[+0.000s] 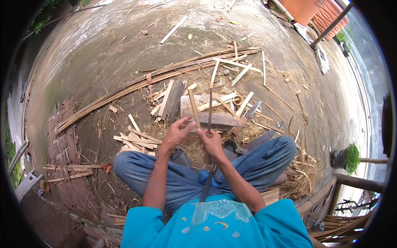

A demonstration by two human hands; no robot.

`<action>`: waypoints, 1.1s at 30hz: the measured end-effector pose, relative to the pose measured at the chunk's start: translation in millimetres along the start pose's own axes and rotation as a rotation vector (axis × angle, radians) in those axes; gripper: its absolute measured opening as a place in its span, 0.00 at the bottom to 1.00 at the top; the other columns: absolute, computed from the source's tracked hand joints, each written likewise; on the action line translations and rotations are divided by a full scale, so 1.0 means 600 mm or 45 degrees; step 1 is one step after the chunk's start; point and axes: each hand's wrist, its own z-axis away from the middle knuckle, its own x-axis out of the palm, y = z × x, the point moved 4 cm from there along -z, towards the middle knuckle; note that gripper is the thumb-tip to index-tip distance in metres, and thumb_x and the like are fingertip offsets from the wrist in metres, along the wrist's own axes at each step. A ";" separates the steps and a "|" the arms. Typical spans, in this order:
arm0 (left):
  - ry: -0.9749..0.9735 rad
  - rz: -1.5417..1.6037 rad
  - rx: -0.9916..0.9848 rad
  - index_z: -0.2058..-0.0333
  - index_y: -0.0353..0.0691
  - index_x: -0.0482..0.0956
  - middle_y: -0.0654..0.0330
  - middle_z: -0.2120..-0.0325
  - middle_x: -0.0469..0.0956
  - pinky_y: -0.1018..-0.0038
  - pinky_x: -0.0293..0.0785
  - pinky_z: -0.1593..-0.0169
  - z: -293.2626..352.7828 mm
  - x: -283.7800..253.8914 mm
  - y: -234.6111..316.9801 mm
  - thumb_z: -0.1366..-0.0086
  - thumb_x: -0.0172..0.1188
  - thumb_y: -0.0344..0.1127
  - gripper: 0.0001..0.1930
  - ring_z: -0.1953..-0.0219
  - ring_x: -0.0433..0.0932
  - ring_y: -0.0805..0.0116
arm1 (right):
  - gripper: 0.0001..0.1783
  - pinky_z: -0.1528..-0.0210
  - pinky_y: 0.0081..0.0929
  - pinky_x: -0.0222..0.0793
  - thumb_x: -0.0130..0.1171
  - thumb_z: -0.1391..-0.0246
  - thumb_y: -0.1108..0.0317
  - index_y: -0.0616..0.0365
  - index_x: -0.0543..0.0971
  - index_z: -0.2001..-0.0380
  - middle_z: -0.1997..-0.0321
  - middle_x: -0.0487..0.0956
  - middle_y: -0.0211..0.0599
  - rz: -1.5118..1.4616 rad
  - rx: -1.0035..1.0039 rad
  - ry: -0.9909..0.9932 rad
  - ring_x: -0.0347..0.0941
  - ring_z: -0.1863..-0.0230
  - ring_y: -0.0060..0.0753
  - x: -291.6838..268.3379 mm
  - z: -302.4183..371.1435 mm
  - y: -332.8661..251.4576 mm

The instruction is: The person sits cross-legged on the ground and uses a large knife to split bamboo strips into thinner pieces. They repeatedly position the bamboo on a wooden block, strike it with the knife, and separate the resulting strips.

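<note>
My right hand (211, 142) is closed in front of my lap, its thumb and fingers on the lower end of a light bamboo strip (193, 108). A long, thin dark rod or blade (210, 105) also runs through that hand. Below it, a dark flat length (207, 186) reaches to my shirt; whether the two are one tool I cannot tell. My left hand (178, 133) is open beside the strip, fingers apart and pointing toward it. Just beyond my hands lies a wooden block (219, 120), with a wide-bladed knife (251, 110) at its right end.
Cut bamboo pieces (138, 138) lie left of my knees, with more around the block. Long bamboo strips (124, 91) stretch across the ground beyond. Shavings (295, 182) are heaped by my right knee. A woven mat (66, 144) lies left, a potted plant (351, 159) stands right.
</note>
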 end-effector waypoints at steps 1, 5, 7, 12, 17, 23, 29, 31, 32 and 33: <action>-0.058 0.065 -0.010 0.43 0.34 0.79 0.60 0.60 0.83 0.77 0.79 0.57 0.002 0.016 -0.004 0.24 0.58 0.47 0.22 0.59 0.81 0.75 | 0.22 0.81 0.22 0.62 0.68 0.39 0.51 0.61 0.77 0.63 0.76 0.77 0.29 -0.039 -0.019 0.046 0.70 0.82 0.18 0.003 -0.006 0.002; -0.093 0.435 -0.082 0.46 0.32 0.80 0.58 0.61 0.84 0.78 0.79 0.57 -0.004 0.042 -0.040 0.23 0.56 0.43 0.19 0.61 0.82 0.74 | 0.22 0.79 0.28 0.65 0.67 0.37 0.49 0.60 0.78 0.64 0.78 0.77 0.30 0.036 -0.080 0.023 0.71 0.81 0.21 0.022 0.013 -0.033; 0.001 0.578 -0.119 0.48 0.31 0.80 0.59 0.64 0.84 0.79 0.79 0.62 -0.010 0.041 -0.047 0.23 0.56 0.42 0.18 0.64 0.82 0.74 | 0.24 0.77 0.35 0.66 0.64 0.35 0.47 0.61 0.79 0.64 0.81 0.77 0.36 0.250 -0.218 0.060 0.72 0.81 0.28 0.007 -0.002 -0.016; 0.146 0.387 -0.103 0.55 0.31 0.81 0.64 0.72 0.81 0.80 0.75 0.74 -0.005 0.020 -0.045 0.22 0.53 0.40 0.16 0.75 0.81 0.74 | 0.26 0.71 0.45 0.66 0.56 0.31 0.44 0.61 0.79 0.66 0.82 0.74 0.50 0.701 -0.521 0.154 0.74 0.79 0.50 -0.051 0.000 -0.039; 0.345 -0.099 0.012 0.57 0.33 0.83 0.54 0.75 0.81 0.68 0.75 0.70 -0.001 0.016 -0.038 0.27 0.57 0.36 0.12 0.75 0.82 0.62 | 0.29 0.69 0.45 0.68 0.56 0.32 0.43 0.62 0.76 0.69 0.79 0.75 0.53 1.137 -0.712 -0.077 0.74 0.75 0.56 -0.077 0.012 -0.071; 0.461 -0.356 0.201 0.55 0.33 0.84 0.52 0.78 0.79 0.65 0.72 0.69 0.004 0.014 -0.052 0.29 0.60 0.33 0.11 0.76 0.79 0.63 | 0.32 0.68 0.50 0.69 0.56 0.35 0.37 0.62 0.77 0.70 0.76 0.78 0.53 1.352 -0.809 0.018 0.78 0.73 0.58 -0.104 -0.010 -0.084; 0.386 -0.629 0.360 0.52 0.33 0.84 0.51 0.73 0.79 0.60 0.73 0.66 0.022 0.020 -0.044 0.28 0.59 0.35 0.13 0.71 0.80 0.54 | 0.38 0.71 0.41 0.66 0.52 0.32 0.36 0.66 0.81 0.72 0.83 0.74 0.43 0.873 -0.332 0.492 0.71 0.78 0.40 -0.225 -0.108 -0.080; 0.393 -0.843 0.331 0.51 0.34 0.83 0.49 0.69 0.79 0.55 0.73 0.64 0.022 0.008 -0.054 0.27 0.58 0.36 0.14 0.67 0.80 0.47 | 0.39 0.66 0.41 0.68 0.49 0.31 0.35 0.67 0.83 0.70 0.79 0.76 0.45 0.847 -0.316 0.504 0.71 0.75 0.41 -0.238 -0.108 -0.084; 0.399 -0.940 0.262 0.51 0.34 0.82 0.48 0.67 0.78 0.53 0.73 0.62 0.021 0.000 -0.072 0.27 0.57 0.37 0.14 0.65 0.79 0.45 | 0.39 0.67 0.41 0.68 0.49 0.30 0.36 0.67 0.83 0.70 0.79 0.76 0.45 0.825 -0.352 0.428 0.71 0.75 0.41 -0.230 -0.100 -0.080; 0.404 -1.042 0.194 0.50 0.34 0.82 0.48 0.65 0.78 0.51 0.72 0.61 0.019 -0.009 -0.085 0.27 0.57 0.37 0.14 0.64 0.79 0.42 | 0.38 0.67 0.41 0.68 0.49 0.30 0.36 0.67 0.82 0.69 0.78 0.76 0.46 0.798 -0.389 0.353 0.71 0.75 0.40 -0.212 -0.089 -0.069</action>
